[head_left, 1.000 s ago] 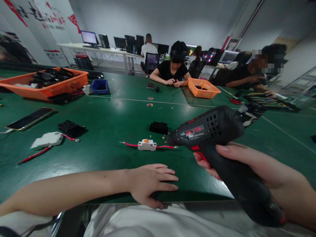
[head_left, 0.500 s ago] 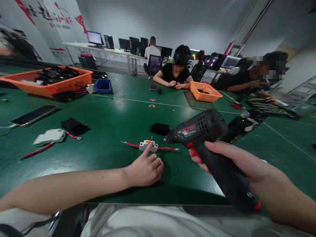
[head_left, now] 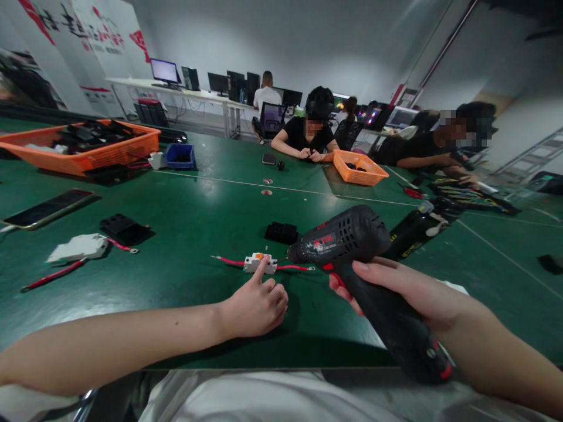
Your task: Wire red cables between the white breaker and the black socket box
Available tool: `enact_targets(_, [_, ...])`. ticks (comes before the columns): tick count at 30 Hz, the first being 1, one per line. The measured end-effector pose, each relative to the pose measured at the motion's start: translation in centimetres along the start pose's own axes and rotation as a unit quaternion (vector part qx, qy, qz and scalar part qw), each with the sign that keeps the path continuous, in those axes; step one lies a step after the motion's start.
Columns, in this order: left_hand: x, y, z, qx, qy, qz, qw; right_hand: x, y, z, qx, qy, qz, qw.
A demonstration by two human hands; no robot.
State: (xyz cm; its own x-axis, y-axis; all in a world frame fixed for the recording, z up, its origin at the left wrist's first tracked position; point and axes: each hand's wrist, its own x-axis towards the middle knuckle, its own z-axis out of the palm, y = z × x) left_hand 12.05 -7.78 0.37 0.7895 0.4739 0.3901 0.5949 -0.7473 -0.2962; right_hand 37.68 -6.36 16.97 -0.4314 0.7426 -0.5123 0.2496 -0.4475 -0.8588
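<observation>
A small white circuit breaker (head_left: 251, 265) with an orange lever lies on the green table, a red lead coming from each side. My left hand (head_left: 257, 308) presses it down with the stretched index finger, and the other fingers are curled. Wrapped round the grip of a black power drill (head_left: 345, 237) is my right hand (head_left: 422, 290). The drill points left, its bit at the right end of the breaker; whether the tip touches a screw is too small to tell. Just behind the breaker lies a black block (head_left: 281, 232).
To the left lie another white breaker (head_left: 77, 249) with red leads, a black part (head_left: 121, 228) and a phone (head_left: 50, 209). Further back stand an orange basket (head_left: 79, 164), a blue bin (head_left: 180, 156) and a second orange basket (head_left: 360, 176). Beyond the drill lies a black cylinder (head_left: 411, 231). Co-workers sit opposite.
The whole view has shifted slightly, with things on the table sitting a little further left. The drill stays beside the breaker, and my left finger still rests on it.
</observation>
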Motion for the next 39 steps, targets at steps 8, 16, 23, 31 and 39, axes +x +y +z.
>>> enact_targets(8, [0.09, -0.01, -0.21, -0.002, -0.024, -0.002, 1.0, -0.12, -0.24, 0.22, -0.021, -0.003, -0.004, 1.0])
enact_targets(16, [0.08, 0.04, -0.18, 0.002, -0.025, -0.004, 1.0, -0.16, -0.25, 0.16, -0.039, -0.007, -0.01, 0.999])
enact_targets(23, [0.11, 0.05, -0.19, -0.001, -0.021, -0.005, 1.0, -0.14, -0.45, 0.32, -0.049, -0.009, -0.012, 0.999])
enact_targets(31, [0.0, 0.06, -0.21, 0.001, -0.023, -0.005, 1.0, -0.27, -0.35, 0.67, -0.038, 0.002, -0.024, 0.999])
enact_targets(39, [0.08, 0.01, -0.33, -0.002, -0.025, -0.003, 1.0, -0.28, -0.15, 0.83, -0.021, 0.024, -0.011, 0.999])
